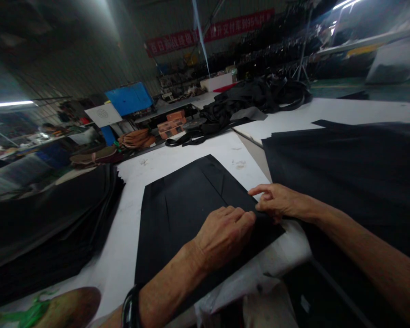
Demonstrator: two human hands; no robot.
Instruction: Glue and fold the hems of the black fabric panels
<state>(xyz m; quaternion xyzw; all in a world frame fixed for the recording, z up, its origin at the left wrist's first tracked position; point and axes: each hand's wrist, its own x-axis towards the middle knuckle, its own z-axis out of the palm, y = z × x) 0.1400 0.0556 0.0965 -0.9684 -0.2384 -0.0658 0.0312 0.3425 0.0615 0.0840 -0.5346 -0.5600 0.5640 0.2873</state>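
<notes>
A black cloth panel (184,200) with a few straight slit or crease lines lies flat on the white table in front of me. My left hand (225,230), a dark band at its wrist, rests on the panel near its right side with the fingers curled down onto the cloth. Just beyond it, my right hand (276,200) is at the panel's right edge. Its index finger points out to the left, while the thumb and other fingers are bent together at the cloth edge. The fingertips of both hands are partly hidden.
Stacked black cloth lies left (54,223) and right (345,168) of the panel. Behind are a heap of black straps (249,102), orange boxes (171,125) and a blue board (129,99). A brown rounded object with green ties (71,306) sits at lower left. The white table's (123,241) front edge is near me.
</notes>
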